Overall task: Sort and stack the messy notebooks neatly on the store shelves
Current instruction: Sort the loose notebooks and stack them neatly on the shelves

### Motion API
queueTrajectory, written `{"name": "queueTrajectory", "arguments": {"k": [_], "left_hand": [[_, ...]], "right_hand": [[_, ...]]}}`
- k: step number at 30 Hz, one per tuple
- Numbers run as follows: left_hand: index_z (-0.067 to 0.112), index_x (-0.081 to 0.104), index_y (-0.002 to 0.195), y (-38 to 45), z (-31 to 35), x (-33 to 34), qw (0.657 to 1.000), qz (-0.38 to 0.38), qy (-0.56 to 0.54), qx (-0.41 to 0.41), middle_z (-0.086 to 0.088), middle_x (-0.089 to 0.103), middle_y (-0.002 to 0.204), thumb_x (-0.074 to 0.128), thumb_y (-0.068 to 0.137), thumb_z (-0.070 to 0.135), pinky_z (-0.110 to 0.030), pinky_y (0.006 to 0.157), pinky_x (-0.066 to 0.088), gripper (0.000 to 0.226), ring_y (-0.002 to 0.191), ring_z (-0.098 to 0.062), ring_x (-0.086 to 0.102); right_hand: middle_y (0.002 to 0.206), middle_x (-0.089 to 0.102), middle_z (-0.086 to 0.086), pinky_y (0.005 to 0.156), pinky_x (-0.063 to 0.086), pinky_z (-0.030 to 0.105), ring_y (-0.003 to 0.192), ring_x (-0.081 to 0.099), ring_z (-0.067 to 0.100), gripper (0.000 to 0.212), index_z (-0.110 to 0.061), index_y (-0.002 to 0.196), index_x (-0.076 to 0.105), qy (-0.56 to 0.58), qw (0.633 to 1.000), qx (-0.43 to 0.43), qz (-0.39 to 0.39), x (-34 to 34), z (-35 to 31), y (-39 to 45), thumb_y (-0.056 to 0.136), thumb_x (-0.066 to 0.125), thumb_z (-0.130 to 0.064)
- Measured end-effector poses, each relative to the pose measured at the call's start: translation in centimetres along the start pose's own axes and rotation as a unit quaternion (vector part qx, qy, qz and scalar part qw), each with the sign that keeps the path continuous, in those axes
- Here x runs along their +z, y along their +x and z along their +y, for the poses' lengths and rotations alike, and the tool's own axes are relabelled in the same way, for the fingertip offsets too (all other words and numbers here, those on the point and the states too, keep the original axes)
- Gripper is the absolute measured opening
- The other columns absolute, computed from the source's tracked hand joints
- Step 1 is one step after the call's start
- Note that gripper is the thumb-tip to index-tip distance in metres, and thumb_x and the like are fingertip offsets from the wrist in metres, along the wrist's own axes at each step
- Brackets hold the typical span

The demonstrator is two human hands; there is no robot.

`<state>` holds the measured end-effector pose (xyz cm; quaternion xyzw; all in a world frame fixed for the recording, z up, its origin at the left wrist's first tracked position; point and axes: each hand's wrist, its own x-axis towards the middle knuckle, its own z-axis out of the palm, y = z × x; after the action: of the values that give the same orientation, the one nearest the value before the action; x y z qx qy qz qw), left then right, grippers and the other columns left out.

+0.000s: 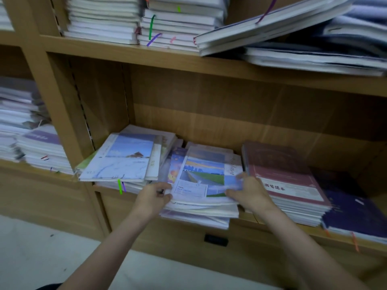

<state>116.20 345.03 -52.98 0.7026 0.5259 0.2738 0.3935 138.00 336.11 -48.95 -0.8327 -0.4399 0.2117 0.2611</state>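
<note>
Both hands on the middle pile, lower wooden shelf (230,126).
Left hand (154,197) pinches the near-left corner of the plastic-wrapped landscape-cover notebook (202,176); right hand (249,192) grips its right edge, just beside the maroon hardcover stack (287,176); pale-blue sky-cover pile (123,162) sits left.

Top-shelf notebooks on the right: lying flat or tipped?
Tipped. The top few notebooks slant, their left end down on the upper shelf board, their right end propped up on the messy pile beneath.
</note>
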Motion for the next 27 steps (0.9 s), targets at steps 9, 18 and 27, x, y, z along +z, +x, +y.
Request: {"name": "queueTrajectory", "arguments": {"k": [9,18,27], "left_hand": [[0.004,0.055,0.123,-0.4,0.3,0.4,0.990,-0.045,-0.112,-0.073,-0.009,0.061,0.105,0.062,0.089,0.011,-0.037,0.085,0.048,0.036,0.103,-0.030,0.060],[0.020,0.062,0.109,-2.2,-0.8,-1.6,0.954,-0.158,-0.240,-0.083,0.001,0.073,0.089,0.063,0.084,-0.002,-0.021,0.073,0.052,0.033,0.084,-0.014,0.066],[0.015,0.063,0.099,-1.8,-0.1,-2.5,0.951,-0.164,-0.234,-0.116,-0.001,0.072,0.085,0.050,0.089,-0.011,-0.013,0.059,0.053,0.031,0.082,-0.013,0.064]], "right_hand": [[0.096,0.055,0.005,0.046,0.049,0.023,0.081,0.060,0.025,0.066,-0.012,0.133,0.032,0.322,0.943,0.082,-0.007,-0.3,0.4,0.4,0.081,0.070,0.001],[0.106,0.062,0.024,0.039,0.049,0.024,0.050,0.066,0.025,0.043,-0.001,0.128,0.041,0.301,0.942,0.088,-0.119,-2.8,0.1,-0.9,0.088,0.058,0.004],[0.075,0.058,0.017,0.047,0.045,0.026,0.055,0.052,0.020,0.019,-0.002,0.096,0.061,0.342,0.939,0.021,-0.021,-13.4,0.9,-1.9,0.086,0.051,0.011]]}}
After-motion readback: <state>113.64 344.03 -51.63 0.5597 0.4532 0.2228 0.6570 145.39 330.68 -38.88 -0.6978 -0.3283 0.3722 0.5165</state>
